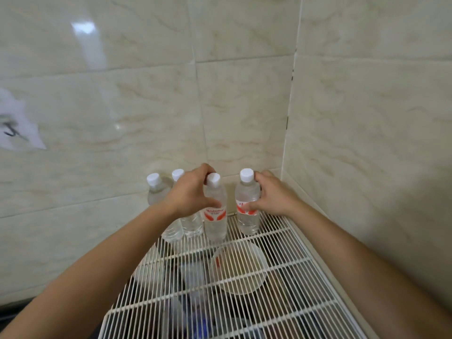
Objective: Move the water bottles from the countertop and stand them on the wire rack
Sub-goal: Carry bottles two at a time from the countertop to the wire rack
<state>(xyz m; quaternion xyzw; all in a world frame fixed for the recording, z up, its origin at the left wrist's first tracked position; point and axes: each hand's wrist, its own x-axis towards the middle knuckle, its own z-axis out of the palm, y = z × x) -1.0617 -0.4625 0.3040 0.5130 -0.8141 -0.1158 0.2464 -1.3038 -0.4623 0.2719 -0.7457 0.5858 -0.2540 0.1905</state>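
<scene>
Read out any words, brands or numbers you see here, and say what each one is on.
Centre bottle, gripped by left hand: red label lettering, too blurred to read.
Right bottle, gripped by right hand: red label print, partly hidden by that hand, unreadable.
Paper on wall: dark handwritten mark, maybe "3", too blurred to be sure.

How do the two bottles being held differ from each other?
The left-hand bottle stands nearer the camera, close beside two other bottles; the right-hand bottle stands apart, nearer the corner. The left hand grips its bottle high, fingers by the cap; the right hand grips its bottle mid-body. The left-hand bottle's red label shows almost whole; the right-hand bottle's is partly under the thumb. Both are clear, white-capped and stand on the wire rack.
</scene>
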